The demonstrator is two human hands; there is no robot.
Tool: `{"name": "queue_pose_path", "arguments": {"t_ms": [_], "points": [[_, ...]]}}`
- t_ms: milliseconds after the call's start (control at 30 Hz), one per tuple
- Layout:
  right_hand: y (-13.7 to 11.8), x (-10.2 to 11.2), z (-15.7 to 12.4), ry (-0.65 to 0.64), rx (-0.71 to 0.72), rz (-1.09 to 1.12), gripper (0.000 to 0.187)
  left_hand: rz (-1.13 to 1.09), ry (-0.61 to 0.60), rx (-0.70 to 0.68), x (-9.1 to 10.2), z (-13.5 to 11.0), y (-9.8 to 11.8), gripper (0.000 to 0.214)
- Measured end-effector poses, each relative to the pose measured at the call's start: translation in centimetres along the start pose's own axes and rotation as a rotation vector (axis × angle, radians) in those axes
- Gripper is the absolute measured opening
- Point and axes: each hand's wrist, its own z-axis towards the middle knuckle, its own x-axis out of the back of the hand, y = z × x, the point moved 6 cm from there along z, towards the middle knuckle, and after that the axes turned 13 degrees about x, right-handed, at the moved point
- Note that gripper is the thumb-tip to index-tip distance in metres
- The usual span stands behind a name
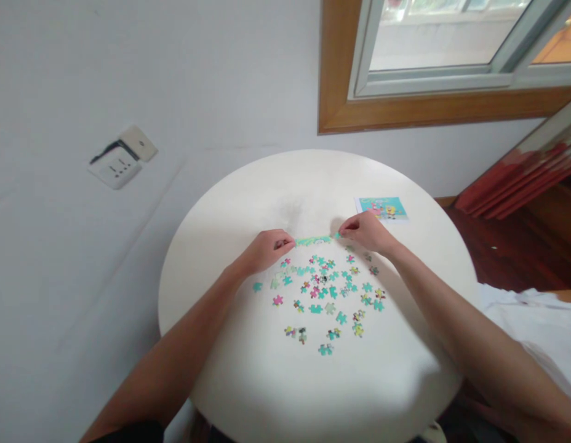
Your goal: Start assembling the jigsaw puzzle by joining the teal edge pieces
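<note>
A short joined strip of jigsaw puzzle pieces [313, 240], green and teal, lies across the upper middle of the round white table [248, 184]. At its left end the closed fingertips of my left hand [269, 247] pinch or press the strip's edge. My right hand [366, 229] pinches a small teal puzzle piece [338, 235] just off the strip's right end; I cannot tell whether the two touch. Nearer to me, several loose puzzle pieces [315, 309] in teal, pink and yellow lie scattered between my forearms.
A picture card [384, 208] with cartoon figures lies beyond my right hand. The wall with a socket [115, 166] borders the table's left side. A wood-framed window [433, 104] is behind it, a red curtain [520, 169] and white cloth [530, 326] to the right.
</note>
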Motion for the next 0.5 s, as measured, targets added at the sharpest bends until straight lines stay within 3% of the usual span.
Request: {"name": "queue_pose_path", "arguments": {"t_ms": [300, 500], "points": [[1.5, -1.4, 1.1, -0.027, -0.025, -0.018, 0.009, 0.028, 0.000, -0.004, -0.4, 0.3, -1.0, 0.023], [-1.8, -1.7, -0.5, -0.104, 0.025, 0.136, 0.009, 0.020, -0.005, 0.012, -0.3, 0.3, -0.8, 0.023]]}}
